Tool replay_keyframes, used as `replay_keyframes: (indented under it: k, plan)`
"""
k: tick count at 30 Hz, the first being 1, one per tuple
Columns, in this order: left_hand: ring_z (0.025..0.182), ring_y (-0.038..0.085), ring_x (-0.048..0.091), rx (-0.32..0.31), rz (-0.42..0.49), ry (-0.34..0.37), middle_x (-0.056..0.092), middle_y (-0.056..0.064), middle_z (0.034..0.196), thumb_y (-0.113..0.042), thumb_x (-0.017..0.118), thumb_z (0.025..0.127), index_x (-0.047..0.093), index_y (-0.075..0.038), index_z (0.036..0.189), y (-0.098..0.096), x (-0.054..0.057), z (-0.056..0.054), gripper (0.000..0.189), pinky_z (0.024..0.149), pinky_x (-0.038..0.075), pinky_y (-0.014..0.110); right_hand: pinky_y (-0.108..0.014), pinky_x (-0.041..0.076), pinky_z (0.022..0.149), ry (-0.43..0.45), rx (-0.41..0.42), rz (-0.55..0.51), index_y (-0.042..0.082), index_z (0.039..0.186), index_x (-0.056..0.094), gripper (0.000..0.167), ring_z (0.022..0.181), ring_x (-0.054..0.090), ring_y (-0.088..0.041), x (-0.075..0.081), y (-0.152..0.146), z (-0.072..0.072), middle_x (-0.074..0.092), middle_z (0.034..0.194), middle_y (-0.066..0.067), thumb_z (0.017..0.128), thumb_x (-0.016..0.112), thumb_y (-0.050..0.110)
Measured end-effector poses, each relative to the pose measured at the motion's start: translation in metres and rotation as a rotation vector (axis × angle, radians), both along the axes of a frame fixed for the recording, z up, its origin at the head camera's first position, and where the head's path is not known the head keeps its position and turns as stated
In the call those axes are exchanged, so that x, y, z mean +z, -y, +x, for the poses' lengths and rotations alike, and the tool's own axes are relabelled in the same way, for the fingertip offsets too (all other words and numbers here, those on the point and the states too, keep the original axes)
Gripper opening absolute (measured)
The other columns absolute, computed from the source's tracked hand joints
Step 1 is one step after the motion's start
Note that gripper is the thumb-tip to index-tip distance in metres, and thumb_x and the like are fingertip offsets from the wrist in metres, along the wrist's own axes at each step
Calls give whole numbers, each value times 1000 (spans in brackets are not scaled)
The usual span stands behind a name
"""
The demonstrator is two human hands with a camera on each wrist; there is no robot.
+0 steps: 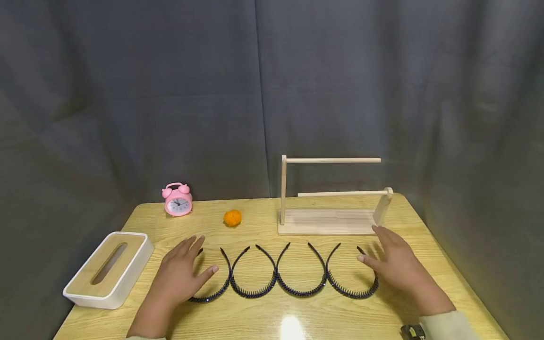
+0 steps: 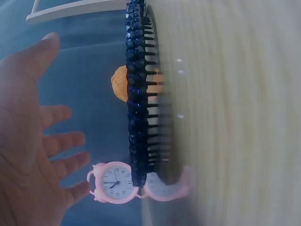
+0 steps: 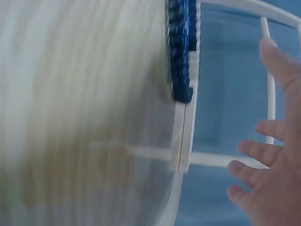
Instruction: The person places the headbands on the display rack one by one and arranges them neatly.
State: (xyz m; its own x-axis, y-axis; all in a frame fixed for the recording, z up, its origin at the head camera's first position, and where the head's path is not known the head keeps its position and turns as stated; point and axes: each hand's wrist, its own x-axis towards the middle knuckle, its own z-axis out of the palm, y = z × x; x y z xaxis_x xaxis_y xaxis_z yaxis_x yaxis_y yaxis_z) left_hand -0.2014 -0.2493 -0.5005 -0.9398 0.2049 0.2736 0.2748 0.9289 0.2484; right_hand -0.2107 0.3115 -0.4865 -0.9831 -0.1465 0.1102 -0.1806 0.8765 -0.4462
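Several dark toothed headbands lie in a row on the wooden table, ends pointing away. My left hand (image 1: 178,274) hovers over the leftmost headband (image 1: 212,298), hiding part of it, with fingers spread and nothing held. Over the right end of the rightmost headband (image 1: 354,295), my right hand (image 1: 395,262) is likewise spread and holds nothing. Two more headbands (image 1: 252,294) sit between the hands. In the left wrist view a beaded headband (image 2: 137,94) stands out beside the left hand (image 2: 33,136). A dark headband (image 3: 181,52) shows left of the right hand (image 3: 273,155).
A wooden stand (image 1: 327,229) with two horizontal rods is at the back right. A pink alarm clock (image 1: 178,203) and an orange pompom-like ball (image 1: 232,217) are at the back left. A white tissue box (image 1: 110,269) with a wooden lid lies left. Grey curtains (image 1: 191,94) surround the table.
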Motion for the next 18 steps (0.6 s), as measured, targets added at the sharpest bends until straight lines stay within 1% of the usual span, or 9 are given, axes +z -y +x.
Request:
replay_keyframes:
  k: [2,4,8,12,15,18]
  plan:
    - [151,50,48,-28,31,13,52,25,163,-58,74,100,48,-8,164,3,0,2,86,122,39,70,-82,31,119,26,-24,-31,-1,172,23,110,154,29,-63,-2,-9,-4,28,172,-35,99,74,64]
    - [148,49,51,-50,65,30,54,24,161,-54,78,99,50,-9,163,6,-1,5,83,120,42,71,-81,32,119,41,-46,-54,-1,171,24,110,153,31,-64,-6,-18,-11,29,172,-36,98,75,64]
    - [145,47,56,-75,153,84,58,19,160,-49,86,94,54,-12,160,12,-3,11,83,117,46,69,-80,34,118,69,-94,-104,-1,172,24,113,152,31,-65,-16,-38,-24,31,171,-37,97,74,68]
    - [143,43,60,-95,230,148,64,15,155,-45,92,89,62,-12,154,16,-6,15,78,116,50,64,-78,38,117,98,-133,-174,-1,172,22,116,151,36,-64,-24,-54,-32,34,169,-37,96,72,70]
    - [141,40,62,-95,249,198,67,11,151,-42,93,88,67,-13,149,19,-8,19,73,115,52,61,-74,42,117,109,-140,-222,-3,171,23,114,150,41,-61,-29,-62,-38,37,168,-37,97,72,69]
    - [138,37,65,-93,256,227,70,9,147,-43,94,86,70,-15,145,20,-8,22,70,113,53,59,-69,46,117,119,-140,-268,-4,170,24,109,151,42,-58,-32,-67,-47,39,166,-38,100,72,64]
